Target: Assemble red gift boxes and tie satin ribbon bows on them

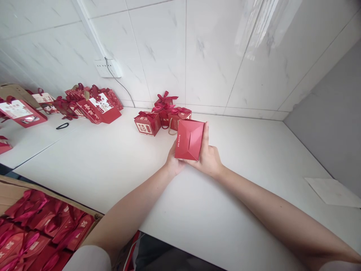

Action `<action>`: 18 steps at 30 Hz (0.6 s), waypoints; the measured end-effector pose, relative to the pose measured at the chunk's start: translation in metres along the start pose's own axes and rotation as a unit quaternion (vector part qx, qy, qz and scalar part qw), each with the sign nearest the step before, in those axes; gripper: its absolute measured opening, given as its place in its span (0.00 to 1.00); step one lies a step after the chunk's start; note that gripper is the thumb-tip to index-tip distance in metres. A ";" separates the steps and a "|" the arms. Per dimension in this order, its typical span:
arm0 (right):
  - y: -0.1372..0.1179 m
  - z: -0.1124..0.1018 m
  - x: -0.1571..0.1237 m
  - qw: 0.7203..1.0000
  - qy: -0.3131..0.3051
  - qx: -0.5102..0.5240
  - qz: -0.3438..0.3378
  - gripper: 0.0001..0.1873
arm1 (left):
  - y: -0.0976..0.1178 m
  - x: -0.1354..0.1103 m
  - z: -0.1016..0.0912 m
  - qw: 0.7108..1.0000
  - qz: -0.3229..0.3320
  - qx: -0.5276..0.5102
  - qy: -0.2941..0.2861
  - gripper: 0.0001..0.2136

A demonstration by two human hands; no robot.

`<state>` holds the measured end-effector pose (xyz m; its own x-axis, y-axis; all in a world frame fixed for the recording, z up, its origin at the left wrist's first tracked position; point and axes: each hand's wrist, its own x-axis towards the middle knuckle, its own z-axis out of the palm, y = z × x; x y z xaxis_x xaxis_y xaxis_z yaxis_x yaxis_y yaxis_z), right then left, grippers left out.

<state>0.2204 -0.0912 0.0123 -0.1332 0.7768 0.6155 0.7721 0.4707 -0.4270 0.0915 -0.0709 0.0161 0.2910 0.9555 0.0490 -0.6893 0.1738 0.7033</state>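
Note:
Above the middle of the white table, a red gift box point(189, 140) is held between both hands, its folded end with interlocked flaps facing me. My left hand point(173, 162) grips the box from the left and below, most of its fingers hidden behind it. Along the right side lies my right hand point(208, 156), one finger stretched up the edge and the rest wrapped underneath. Just beyond stand several red gift boxes with ribbon bows; the nearest left box point(147, 123) bears a white and gold panel.
Red gift bags point(103, 105) crowd the table's back left, with a black loop point(62, 126) before them. A cardboard carton point(97, 217) full of ribboned red boxes sits at lower left. White paper point(332, 192) lies at right. A cable point(121, 81) hangs from the wall socket point(108, 68).

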 end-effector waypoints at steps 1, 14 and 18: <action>0.001 0.000 0.000 1.000 0.001 0.000 -0.001 0.65 | 0.000 0.000 -0.001 1.000 -0.003 -0.001 0.002 0.13; 0.001 -0.004 0.002 0.999 0.023 0.033 -0.007 0.67 | 0.004 0.005 -0.002 1.000 -0.016 0.015 0.004 0.11; 0.004 -0.007 0.000 0.987 0.023 0.125 -0.102 0.67 | 0.037 0.006 0.007 0.992 -0.109 0.060 -0.020 0.14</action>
<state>0.2281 -0.0921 0.0153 -0.2368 0.6386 0.7322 0.5535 0.7081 -0.4385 0.0722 -0.0600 0.0471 0.4515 0.8880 -0.0868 -0.5239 0.3425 0.7799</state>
